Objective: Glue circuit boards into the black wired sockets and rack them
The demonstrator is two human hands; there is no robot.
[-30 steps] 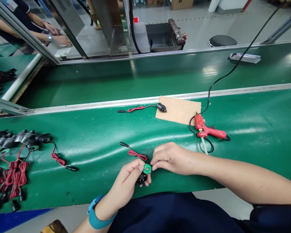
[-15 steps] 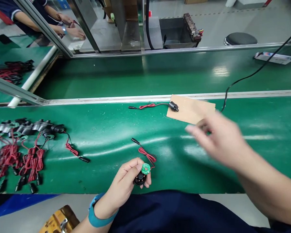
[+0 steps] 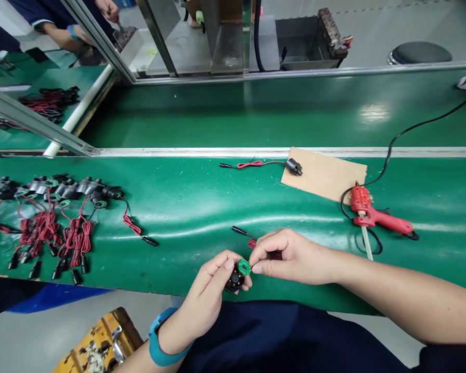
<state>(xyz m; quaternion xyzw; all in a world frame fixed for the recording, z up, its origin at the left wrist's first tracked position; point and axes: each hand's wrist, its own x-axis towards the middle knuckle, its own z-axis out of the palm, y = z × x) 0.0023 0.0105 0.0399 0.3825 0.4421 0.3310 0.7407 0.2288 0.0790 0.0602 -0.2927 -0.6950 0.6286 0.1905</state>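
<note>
Right hand [image 3: 291, 257] back near table edge [image 3: 151, 288]

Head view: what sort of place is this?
Likely an electronics assembly workshop: red glue gun on the green bench, wired black parts grouped at left, a circuit board in the left hand.

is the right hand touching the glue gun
Apart. The head view shows green table between the right hand, whose fingertips are close to the green board, and the glue gun.

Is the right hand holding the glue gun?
No, the glue gun lies on the table, apart from the right hand.
</note>
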